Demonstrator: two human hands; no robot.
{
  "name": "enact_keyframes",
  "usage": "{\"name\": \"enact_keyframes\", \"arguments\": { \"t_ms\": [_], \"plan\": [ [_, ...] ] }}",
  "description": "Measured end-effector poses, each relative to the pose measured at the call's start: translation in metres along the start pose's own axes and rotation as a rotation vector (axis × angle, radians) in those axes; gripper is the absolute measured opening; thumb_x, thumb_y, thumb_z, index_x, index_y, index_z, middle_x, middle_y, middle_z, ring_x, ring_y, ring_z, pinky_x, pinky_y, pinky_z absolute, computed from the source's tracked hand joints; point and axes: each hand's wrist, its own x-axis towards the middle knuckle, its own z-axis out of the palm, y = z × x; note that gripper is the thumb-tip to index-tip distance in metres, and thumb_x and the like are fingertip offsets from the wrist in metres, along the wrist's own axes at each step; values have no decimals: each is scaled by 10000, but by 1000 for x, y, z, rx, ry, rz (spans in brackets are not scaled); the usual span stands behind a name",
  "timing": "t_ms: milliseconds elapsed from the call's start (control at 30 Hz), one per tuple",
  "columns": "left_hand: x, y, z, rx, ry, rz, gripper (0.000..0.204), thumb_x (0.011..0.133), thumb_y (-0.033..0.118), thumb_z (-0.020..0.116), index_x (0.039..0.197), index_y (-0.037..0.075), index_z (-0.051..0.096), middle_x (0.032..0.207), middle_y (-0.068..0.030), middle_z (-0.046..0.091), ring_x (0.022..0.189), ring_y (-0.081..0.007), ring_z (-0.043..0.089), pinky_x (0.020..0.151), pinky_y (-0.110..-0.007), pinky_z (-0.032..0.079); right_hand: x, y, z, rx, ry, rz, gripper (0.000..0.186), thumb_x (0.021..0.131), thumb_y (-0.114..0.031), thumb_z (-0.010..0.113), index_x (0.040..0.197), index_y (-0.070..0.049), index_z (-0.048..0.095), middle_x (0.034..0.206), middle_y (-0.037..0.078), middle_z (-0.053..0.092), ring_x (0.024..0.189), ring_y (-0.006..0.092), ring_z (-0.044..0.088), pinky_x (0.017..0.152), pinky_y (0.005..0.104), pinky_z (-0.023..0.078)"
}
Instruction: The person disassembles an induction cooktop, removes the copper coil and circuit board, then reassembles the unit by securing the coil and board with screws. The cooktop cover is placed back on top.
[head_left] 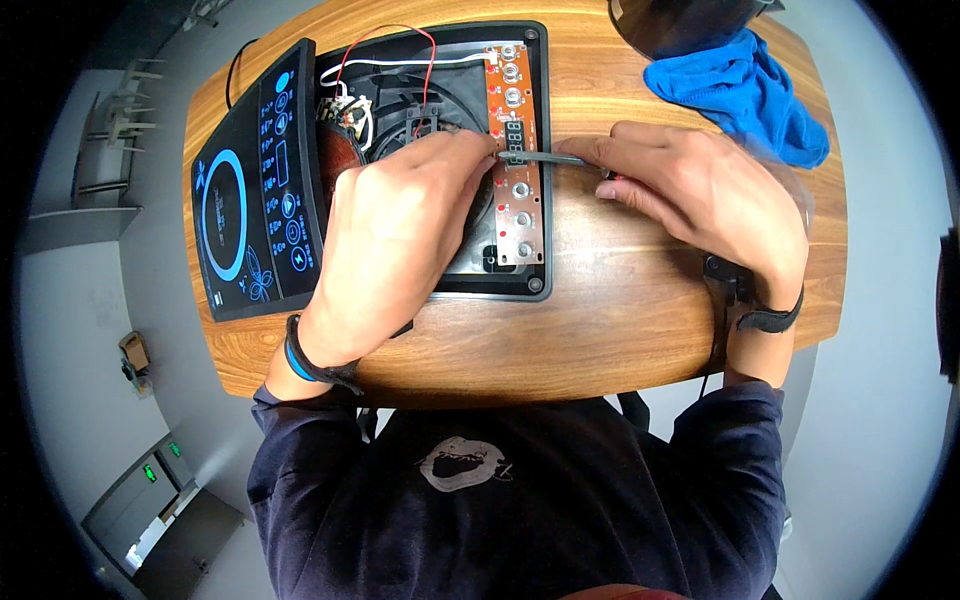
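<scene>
An opened induction cooker lies on the table, its black base [540, 275] holding a long orange-brown circuit board [509, 205] with a digit display and several round buttons. My right hand [690, 185] grips a screwdriver [548, 157], whose metal shaft points left across the board beside the display. The handle is mostly hidden in my fingers. At the screwdriver's tip, the fingertips of my left hand [400, 220] are pinched together over the board's left edge. Whatever lies between them is too small to make out. Leaning to the left of the base is the cooker's black top panel [245, 190] with blue markings.
Red and white wires [434, 65] run over the base, the white one reaching the board. A blue cloth [745, 95] is bunched at the far right, next to a dark container [680, 25]. The wooden table's near edge [560, 385] curves in front of my body.
</scene>
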Motion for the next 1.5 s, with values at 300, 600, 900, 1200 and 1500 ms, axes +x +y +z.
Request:
{"name": "enact_keyframes", "arguments": {
  "t_ms": [300, 600, 900, 1200, 1500],
  "plan": [
    [-1, -1, 1, 13, -25, 6, 130, 997, 40, 791, 1121, 0, 786, 1025, -192, 804, 949, -416, 789, 819, -444, 628, 1, 0, 1, 15, -9, -24, 351, 1112, -262, 649, 1377, -45, 724, 1036, 215, 705, 982, 463, 713, 888, 556, 565],
    [-1, -2, 2, -4, -24, 20, 135, 998, 40, 793, 1128, 4, 785, 1030, -194, 805, 939, -421, 787, 814, -445, 625, 0, -2, 5, -15, 14, 6, 323, 1106, -274, 693, 1265, -3, 765, 1072, 223, 770, 975, 424, 756, 854, 500, 598],
    [-1, -2, 3, -6, -27, 16, 134, 1004, 49, 793, 1130, 5, 785, 1035, -194, 805, 946, -419, 788, 817, -445, 624, 0, -2, 6, -13, 28, 17, 341, 1105, -295, 695, 1271, -7, 769, 1071, 217, 775, 972, 420, 759, 855, 500, 601],
    [-1, -2, 4, -11, -21, 2, 158, 1005, 52, 793, 1155, 4, 790, 1069, -197, 811, 963, -419, 793, 833, -444, 631, 0, -1, 7, -15, 33, 13, 330, 1105, -284, 696, 1273, -9, 768, 1060, 215, 773, 957, 416, 761, 842, 495, 602],
    [-2, -1, -7, 21, -88, -74, 267, 986, 59, 811, 1243, 32, 746, 1123, -194, 805, 983, -434, 778, 840, -451, 621, -3, 9, 2, -38, 78, -18, 363, 1110, -221, 672, 1415, -29, 712, 1041, 224, 752, 970, 449, 741, 870, 520, 591]
  ]
}}
